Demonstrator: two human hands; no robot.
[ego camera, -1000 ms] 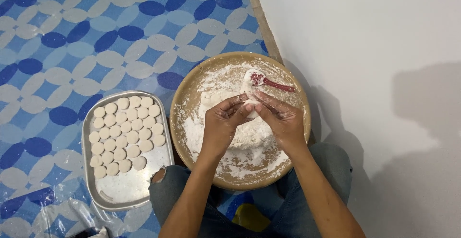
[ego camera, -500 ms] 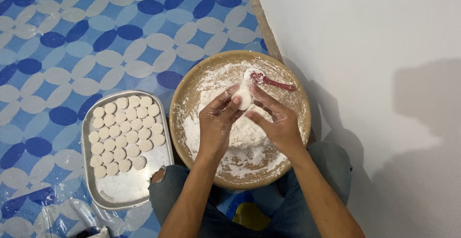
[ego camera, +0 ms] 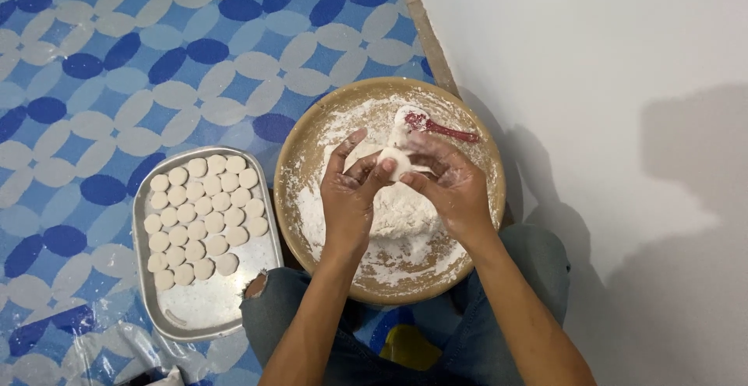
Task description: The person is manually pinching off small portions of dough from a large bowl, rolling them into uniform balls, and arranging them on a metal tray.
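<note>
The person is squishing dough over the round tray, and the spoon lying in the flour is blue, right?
Not quite. The head view shows the spoon is red, not blue. The rest holds: both hands, left and right, press a dough piece over the round tray.

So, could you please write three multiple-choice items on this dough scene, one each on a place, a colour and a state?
1. Where is the metal tray relative to the round tray?
A. On the person's left
B. On the person's right
C. Under it

2. What colour is the spoon?
A. Green
B. Red
C. Yellow

3. How is the dough piece held?
A. Lying on the floor
B. Resting among the discs
C. Between both hands

Answers: 1 A, it lies beside the left hand. 2 B, its handle is red. 3 C, the left hand and right hand close around it.
</note>
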